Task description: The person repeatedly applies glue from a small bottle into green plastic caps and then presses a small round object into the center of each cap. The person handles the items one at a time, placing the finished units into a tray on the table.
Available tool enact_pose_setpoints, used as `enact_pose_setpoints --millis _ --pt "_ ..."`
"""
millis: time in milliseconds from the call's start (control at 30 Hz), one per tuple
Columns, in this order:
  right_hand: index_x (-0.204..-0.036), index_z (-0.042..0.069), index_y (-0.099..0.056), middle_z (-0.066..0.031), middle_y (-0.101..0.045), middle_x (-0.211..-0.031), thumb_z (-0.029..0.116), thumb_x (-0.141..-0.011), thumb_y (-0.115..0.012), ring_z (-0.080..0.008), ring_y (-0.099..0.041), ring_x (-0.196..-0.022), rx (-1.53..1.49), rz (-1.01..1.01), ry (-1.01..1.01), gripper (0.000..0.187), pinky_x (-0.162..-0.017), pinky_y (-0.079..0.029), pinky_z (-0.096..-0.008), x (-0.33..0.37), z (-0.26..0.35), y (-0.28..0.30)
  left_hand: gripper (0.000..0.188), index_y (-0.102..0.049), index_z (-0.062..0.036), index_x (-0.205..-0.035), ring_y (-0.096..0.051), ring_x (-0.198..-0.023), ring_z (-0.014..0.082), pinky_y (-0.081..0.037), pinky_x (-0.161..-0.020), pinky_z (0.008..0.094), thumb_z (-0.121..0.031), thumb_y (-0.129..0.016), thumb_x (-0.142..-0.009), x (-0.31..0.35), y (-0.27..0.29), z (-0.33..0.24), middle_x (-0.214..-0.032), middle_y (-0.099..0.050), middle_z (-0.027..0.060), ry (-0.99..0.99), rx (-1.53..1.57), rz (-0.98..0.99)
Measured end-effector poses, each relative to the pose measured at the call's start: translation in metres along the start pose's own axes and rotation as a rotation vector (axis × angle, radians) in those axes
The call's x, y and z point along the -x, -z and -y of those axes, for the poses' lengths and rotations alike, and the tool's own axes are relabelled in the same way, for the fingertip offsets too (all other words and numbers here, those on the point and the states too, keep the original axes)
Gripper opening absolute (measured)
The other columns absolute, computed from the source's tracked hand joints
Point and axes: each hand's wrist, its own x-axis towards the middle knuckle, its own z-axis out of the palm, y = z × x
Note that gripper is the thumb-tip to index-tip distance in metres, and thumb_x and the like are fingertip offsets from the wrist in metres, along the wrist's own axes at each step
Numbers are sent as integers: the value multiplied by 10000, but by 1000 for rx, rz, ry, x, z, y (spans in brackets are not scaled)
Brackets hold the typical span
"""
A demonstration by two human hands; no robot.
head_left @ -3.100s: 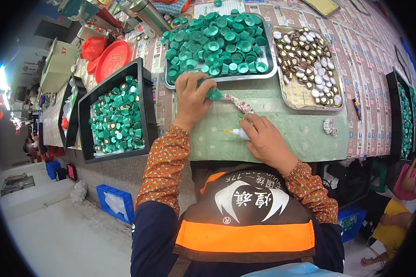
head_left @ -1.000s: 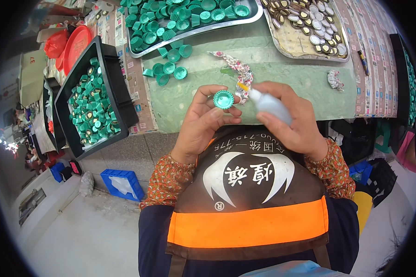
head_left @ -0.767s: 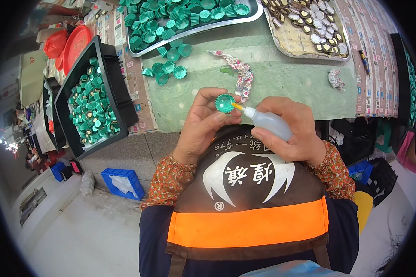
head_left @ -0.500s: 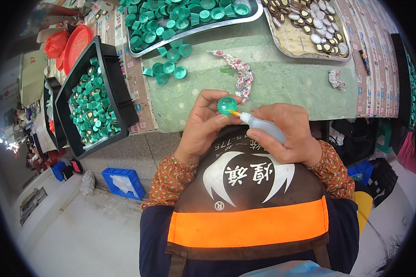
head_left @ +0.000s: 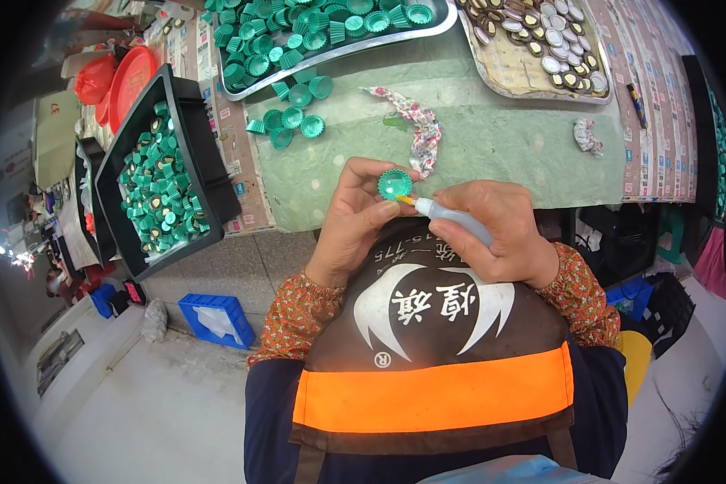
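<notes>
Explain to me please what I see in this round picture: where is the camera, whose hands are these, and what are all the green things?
The camera sits on a person's head and looks down, so the picture bends at its rim and the person's own arms come in from below. No machine is here, only two bare hands. The left hand holds one green ribbed cap with its open side up. The right hand holds a small squeeze bottle, and its orange tip points into that cap. Ahead lies a green table mat. On it are a few loose green caps and a strip of flowered cloth. Farther back, a metal tray is full of green caps, and a second tray holds round metal discs. At the left, a black bin holds more green caps.
</notes>
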Motion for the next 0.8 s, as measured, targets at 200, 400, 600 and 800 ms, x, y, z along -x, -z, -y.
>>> enact_pose_setpoints --millis 200,400,600,800 --pt "-1028 44 -656 -118 -673 -782 122 -841 -784 -319 -665 -638 -11 8 -11 240 -573 -507 -393 1 -2 -2 433 -446 -74 -1325 -654 -1131 224 -546 -1021 388 -71 -678 -959 4 0 1 -1317 -592 181 19 -19 -46" --pt "-1036 41 -651 -123 -676 -793 128 -863 -765 -332 -671 -655 -31 22 -45 225 -586 -513 -398 1 -3 -2 426 -446 -62 -1334 -648 -1091 189 -535 -1008 360 -131 -672 -980 9 -2 -2 -1248 -608 142 52 -121 -93" --pt "-1043 37 -646 -123 -680 -794 132 -876 -748 -327 -694 -680 -82 14 -121 217 -601 -525 -390 0 -3 0 390 -471 -52 -1317 -621 -1090 162 -536 -992 349 -160 -662 -995 13 -1 -6 -1185 -597 92 60 -205 -129" --pt "-1035 43 -640 -124 -683 -793 145 -879 -745 -327 -695 -678 -43 12 -130 214 -600 -525 -388 1 -8 0 373 -486 -43 -1310 -608 -1080 141 -539 -979 338 -135 -654 -989 14 -1 -13 -1168 -586 73 6 -366 -167"
